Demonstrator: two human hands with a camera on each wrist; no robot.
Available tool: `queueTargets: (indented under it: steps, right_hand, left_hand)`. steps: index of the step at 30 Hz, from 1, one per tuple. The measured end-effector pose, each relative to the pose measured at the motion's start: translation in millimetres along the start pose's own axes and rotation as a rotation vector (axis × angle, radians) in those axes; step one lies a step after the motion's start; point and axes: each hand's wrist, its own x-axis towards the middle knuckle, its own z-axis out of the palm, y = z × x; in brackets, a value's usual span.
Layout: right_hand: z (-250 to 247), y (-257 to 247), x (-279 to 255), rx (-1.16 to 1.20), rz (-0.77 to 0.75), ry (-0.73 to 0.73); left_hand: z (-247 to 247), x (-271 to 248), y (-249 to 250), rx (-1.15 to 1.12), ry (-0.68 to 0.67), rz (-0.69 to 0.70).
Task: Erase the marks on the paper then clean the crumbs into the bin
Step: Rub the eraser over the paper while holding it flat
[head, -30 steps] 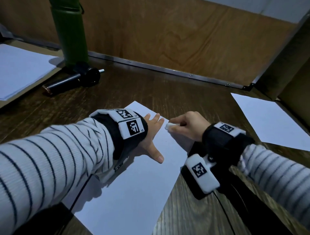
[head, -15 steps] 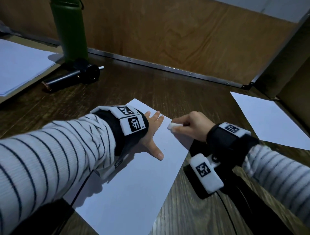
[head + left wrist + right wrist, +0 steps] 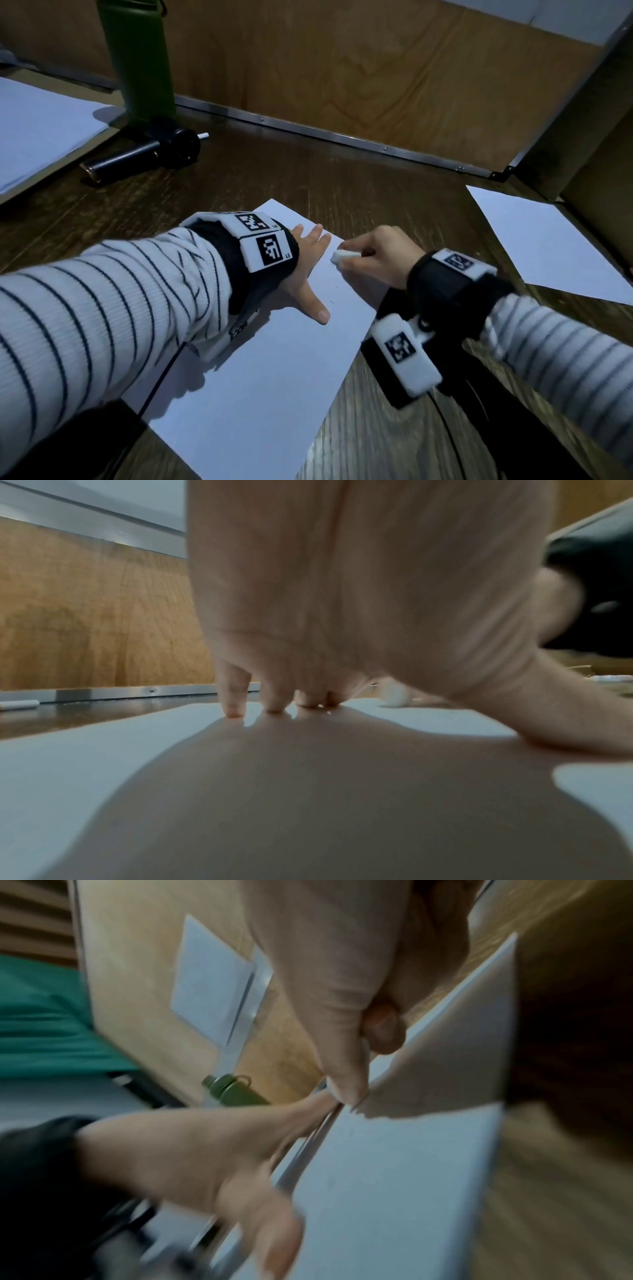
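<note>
A white sheet of paper (image 3: 274,370) lies on the dark wooden table in front of me. My left hand (image 3: 310,267) lies flat on its far end with straight fingers (image 3: 234,696) pressing it down. Just right of it, my right hand (image 3: 373,257) pinches a small white eraser (image 3: 340,257) and holds it against the paper near the far right edge. A few tiny dark specks (image 3: 331,301) show on the sheet near my left thumb. In the right wrist view the eraser is hidden inside my curled fingers (image 3: 346,1085). No bin is in view.
A green bottle (image 3: 140,58) stands at the back left with a black cylindrical tool (image 3: 147,154) lying by its foot. More white sheets lie at the left (image 3: 37,126) and right (image 3: 548,243). A wooden back wall (image 3: 342,68) with a metal rail closes the far side.
My right hand with the eraser has shifted slightly back and forth over the far edge of the paper. The left hand has stayed flat on the sheet.
</note>
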Motion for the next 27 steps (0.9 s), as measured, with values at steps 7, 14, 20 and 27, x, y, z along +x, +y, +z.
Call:
queueTargets:
  steps: [7,14,20,27]
  right_hand:
    - [1,-6,-32,0.049,-0.094,-0.262]
    - [-1,-4,0,0.027,-0.006,-0.033]
    - [2,-1,-37,0.017,-0.1,-0.233]
    - [-14,23,-28,0.342,0.106,-0.044]
  left_hand:
    - [7,2,-1,-0.015,0.011,-0.007]
    - [-3,-5,4,0.024,-0.004,-0.009]
    - [-2,-6,6,0.028,-0.007,-0.009]
    - [-10,-13,16,0.049,-0.053,0.049]
